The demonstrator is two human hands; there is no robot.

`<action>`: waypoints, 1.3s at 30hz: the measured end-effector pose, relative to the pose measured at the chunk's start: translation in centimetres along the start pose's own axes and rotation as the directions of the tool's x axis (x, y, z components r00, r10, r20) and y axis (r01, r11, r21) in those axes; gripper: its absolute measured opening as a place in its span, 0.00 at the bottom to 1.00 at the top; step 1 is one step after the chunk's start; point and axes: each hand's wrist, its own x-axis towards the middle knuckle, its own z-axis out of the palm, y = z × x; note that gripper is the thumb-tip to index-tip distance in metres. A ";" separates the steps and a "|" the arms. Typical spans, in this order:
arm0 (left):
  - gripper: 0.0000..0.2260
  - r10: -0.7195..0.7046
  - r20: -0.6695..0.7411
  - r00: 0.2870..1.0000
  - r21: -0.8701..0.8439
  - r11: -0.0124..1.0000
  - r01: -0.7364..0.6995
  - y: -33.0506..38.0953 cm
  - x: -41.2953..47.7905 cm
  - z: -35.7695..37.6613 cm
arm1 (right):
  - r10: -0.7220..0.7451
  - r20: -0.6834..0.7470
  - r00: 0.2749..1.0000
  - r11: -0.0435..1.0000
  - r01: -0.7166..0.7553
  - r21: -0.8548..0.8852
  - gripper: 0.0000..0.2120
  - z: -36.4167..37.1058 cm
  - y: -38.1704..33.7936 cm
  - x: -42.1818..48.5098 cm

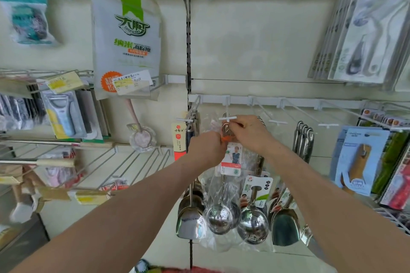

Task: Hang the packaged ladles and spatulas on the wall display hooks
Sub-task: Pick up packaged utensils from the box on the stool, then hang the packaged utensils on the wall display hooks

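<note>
A steel ladle in a clear plastic bag [219, 217] hangs in front of me, with a paper label [231, 159] on its handle. My left hand [206, 150] grips the bag's top just left of the handle loop. My right hand [248, 131] pinches the handle's top loop right under the white tip of a wall hook [228, 118]. Other ladles [253, 224] and spatulas [190, 217] hang on neighbouring hooks. Whether the loop is over the hook is hidden by my fingers.
Bare white hooks [277, 121] stick out along the rail to the right. Steel handles [304, 137] hang further right, next to blue carded tools [357, 159]. A sponge pack [126, 40] and peelers [62, 113] hang at the left, above wire racks.
</note>
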 end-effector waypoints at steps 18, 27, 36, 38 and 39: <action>0.14 0.163 -0.040 0.986 0.533 0.838 -0.117 -0.4 0.8 1.9 | -0.051 0.009 0.999 0.782 0.046 -0.621 0.12 0.7 -0.6 1.6; 0.11 0.135 -0.072 0.988 0.373 0.922 -0.098 -1.9 -1.5 0.4 | -0.129 0.030 0.991 0.684 0.111 -0.721 0.15 1.9 -1.0 -1.8; 0.09 0.105 -0.071 0.992 0.456 0.888 -0.062 -8.0 -6.7 -2.0 | -0.096 0.062 0.993 0.288 0.087 -0.954 0.17 6.0 -4.3 -6.4; 0.09 0.072 -0.070 0.995 0.484 0.874 -0.029 -10.2 -8.3 -2.6 | -0.110 0.131 0.985 0.296 0.158 -0.942 0.16 8.3 -5.7 -7.1; 0.09 0.043 -0.065 0.997 0.489 0.872 -0.006 -11.5 -9.1 -2.9 | -0.128 0.168 0.977 0.304 0.200 -0.931 0.16 9.6 -6.4 -7.5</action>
